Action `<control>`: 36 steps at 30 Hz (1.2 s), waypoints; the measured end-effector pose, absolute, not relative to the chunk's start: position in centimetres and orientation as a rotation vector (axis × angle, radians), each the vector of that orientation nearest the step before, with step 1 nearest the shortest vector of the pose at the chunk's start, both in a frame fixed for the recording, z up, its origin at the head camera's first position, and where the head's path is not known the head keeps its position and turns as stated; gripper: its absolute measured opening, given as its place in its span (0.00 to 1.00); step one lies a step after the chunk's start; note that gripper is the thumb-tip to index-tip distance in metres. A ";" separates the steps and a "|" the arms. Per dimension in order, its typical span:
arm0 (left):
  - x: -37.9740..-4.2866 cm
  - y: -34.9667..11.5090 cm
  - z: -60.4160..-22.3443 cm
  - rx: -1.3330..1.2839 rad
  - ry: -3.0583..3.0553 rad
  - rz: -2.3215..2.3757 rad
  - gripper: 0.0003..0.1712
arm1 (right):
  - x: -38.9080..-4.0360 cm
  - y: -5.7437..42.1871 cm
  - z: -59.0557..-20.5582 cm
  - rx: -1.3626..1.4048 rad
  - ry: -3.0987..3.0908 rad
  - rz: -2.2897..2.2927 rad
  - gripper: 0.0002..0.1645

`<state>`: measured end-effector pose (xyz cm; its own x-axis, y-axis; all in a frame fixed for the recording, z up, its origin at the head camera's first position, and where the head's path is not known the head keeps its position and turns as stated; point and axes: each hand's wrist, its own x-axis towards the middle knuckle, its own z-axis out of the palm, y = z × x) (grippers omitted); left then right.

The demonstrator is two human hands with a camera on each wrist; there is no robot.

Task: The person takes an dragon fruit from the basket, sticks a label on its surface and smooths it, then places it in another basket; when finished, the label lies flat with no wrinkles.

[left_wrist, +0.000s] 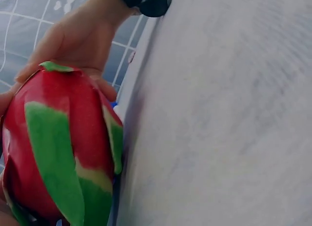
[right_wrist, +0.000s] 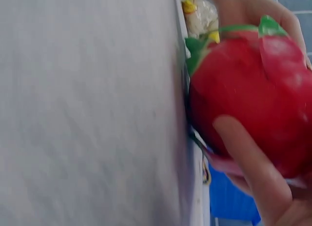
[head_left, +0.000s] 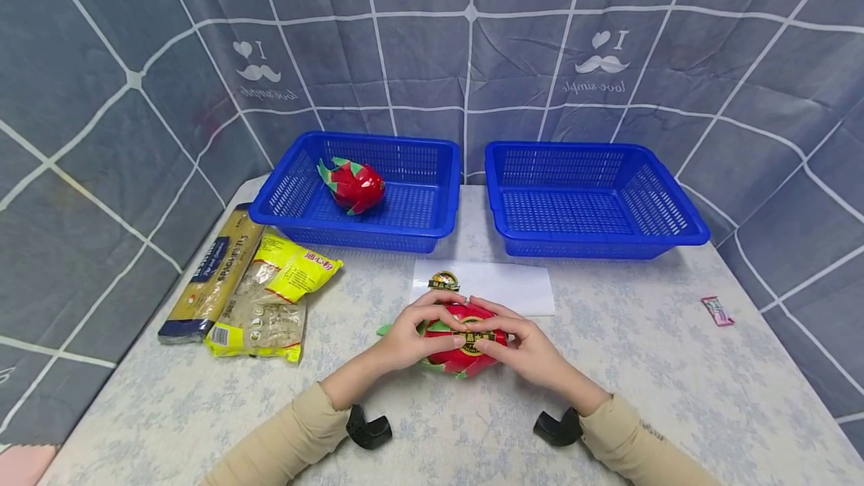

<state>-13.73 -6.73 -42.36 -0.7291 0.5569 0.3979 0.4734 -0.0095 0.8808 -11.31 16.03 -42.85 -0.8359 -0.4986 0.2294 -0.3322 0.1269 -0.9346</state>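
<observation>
A red dragon fruit (head_left: 445,363) with green scales lies on its side on the table, a black-and-gold label (head_left: 470,336) on its upper face. My left hand (head_left: 409,332) curls round its leafy end, and my right hand (head_left: 526,347) holds the other end. Both thumbs rest by the label's edges. In the left wrist view the fruit (left_wrist: 53,118) shows its long green scale, with the right hand (left_wrist: 85,40) behind it. The right thumb (right_wrist: 248,162) lies against the red skin in the right wrist view.
A white sheet (head_left: 506,287) bearing another label (head_left: 443,280) lies just beyond the fruit. Behind stand two blue baskets, the left one (head_left: 358,231) holding another dragon fruit (head_left: 358,187), the right one (head_left: 594,246) bare. Spaghetti (head_left: 214,276) and yellow bags (head_left: 259,321) lie left; a small packet (head_left: 717,311) right.
</observation>
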 end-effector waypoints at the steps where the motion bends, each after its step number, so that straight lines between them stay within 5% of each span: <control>1: -13.9 -6.9 -42.5 1.125 2.135 1.866 0.07 | -11.4 16.2 -42.8 -0.854 2.249 -1.779 0.15; 36: -13.5 -6.7 -42.0 1.167 2.155 1.851 0.09 | -12.2 18.0 -42.4 -1.071 1.992 -1.692 0.24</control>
